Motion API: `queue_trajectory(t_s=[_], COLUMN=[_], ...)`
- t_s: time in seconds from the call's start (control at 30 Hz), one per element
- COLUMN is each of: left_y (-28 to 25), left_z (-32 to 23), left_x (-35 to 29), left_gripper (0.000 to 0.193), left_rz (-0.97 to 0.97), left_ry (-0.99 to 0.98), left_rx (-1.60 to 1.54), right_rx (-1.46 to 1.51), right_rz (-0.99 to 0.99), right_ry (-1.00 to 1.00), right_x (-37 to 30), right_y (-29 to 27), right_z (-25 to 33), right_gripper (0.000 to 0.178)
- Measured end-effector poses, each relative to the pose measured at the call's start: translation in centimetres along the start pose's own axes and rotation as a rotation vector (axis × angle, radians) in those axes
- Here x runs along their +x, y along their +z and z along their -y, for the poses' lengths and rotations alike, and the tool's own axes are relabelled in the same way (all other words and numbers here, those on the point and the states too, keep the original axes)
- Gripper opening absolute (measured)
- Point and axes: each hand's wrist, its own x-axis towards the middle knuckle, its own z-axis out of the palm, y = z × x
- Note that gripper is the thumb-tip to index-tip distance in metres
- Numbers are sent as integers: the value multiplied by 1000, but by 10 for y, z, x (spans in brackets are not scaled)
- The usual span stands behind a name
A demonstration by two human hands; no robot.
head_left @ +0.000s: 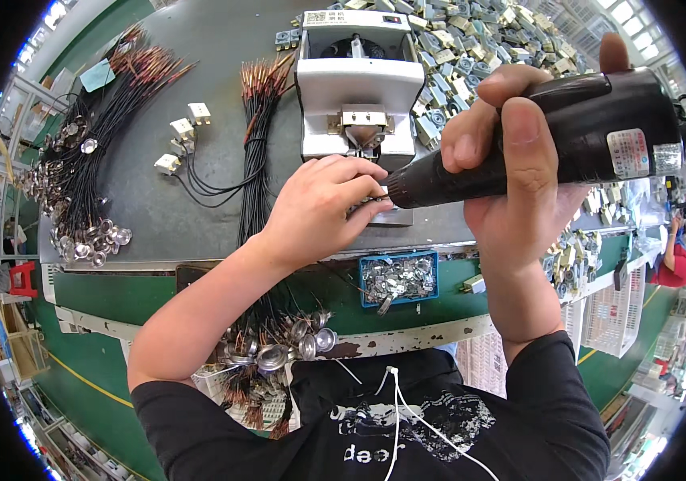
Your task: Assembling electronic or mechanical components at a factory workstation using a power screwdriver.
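**Tilting driver could be endangering fingertips**

The white bench machine [323, 88] is standing just beyond the hands. The black power driver [583, 152] is lying slanted in the right hand [523, 172], whose fingers are wrapping around it. The left hand [319, 200] is pinching, nearly closed, a mostly hidden small piece [386, 204] at the driver's tip. Tilting or loose pinching could be causing slips, nicking fingertips.

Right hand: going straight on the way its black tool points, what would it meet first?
The left hand, most likely at its fingertips, which lie just ahead of the black tool; depth there is hard to judge.
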Motion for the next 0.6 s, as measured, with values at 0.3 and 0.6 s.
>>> queue_trajectory(t_s=[0.3,0.6], left_y=[2,2], left_z=[0,1], left_x=[0,0], left_gripper=[14,12], left_rz=[-71,-42], left_ry=[39,100], left_rx=[66,82], right_rx=[7,-44], right_rz=[11,57], right_ry=[29,51], right_x=[-1,2], right_y=[-1,1], right_z=[6,5], right_gripper=[83,84])
